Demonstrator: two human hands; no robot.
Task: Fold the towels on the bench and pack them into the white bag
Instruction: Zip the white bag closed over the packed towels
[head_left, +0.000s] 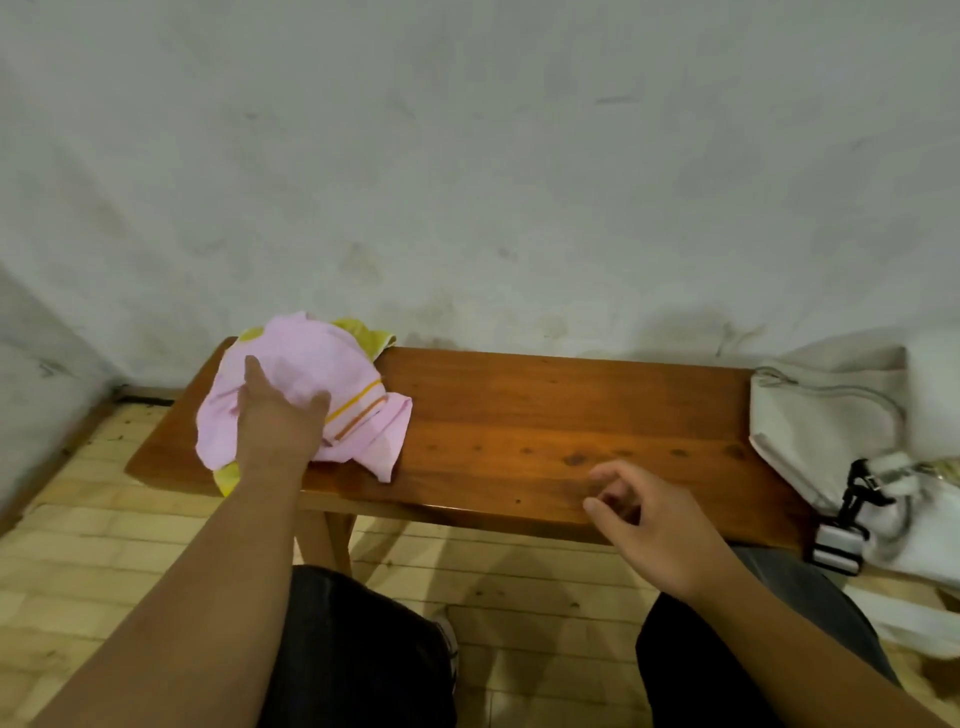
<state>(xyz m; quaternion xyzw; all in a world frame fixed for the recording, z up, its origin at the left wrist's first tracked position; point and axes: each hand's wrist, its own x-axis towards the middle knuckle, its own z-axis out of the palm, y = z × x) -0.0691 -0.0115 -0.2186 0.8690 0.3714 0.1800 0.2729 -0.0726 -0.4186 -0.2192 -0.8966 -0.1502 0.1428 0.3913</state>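
A crumpled pink towel (311, 364) with orange stripes lies at the left end of the wooden bench (571, 415). Under it a yellow towel (366, 332) shows at the back and at the front edge. My left hand (278, 421) is on the pink towel, thumb and fingers dug into the cloth and gripping it. Over the bench's front edge my right hand (644, 525) hovers with loosely curled fingers, holding nothing. The white bag (826, 426) lies on the right end of the bench, with a black strap and buckle at its front.
A stained grey wall stands right behind the bench. The floor below is pale wooden boards. My knees in dark trousers are close to the bench's front edge. More white fabric lies beyond the bag at the far right.
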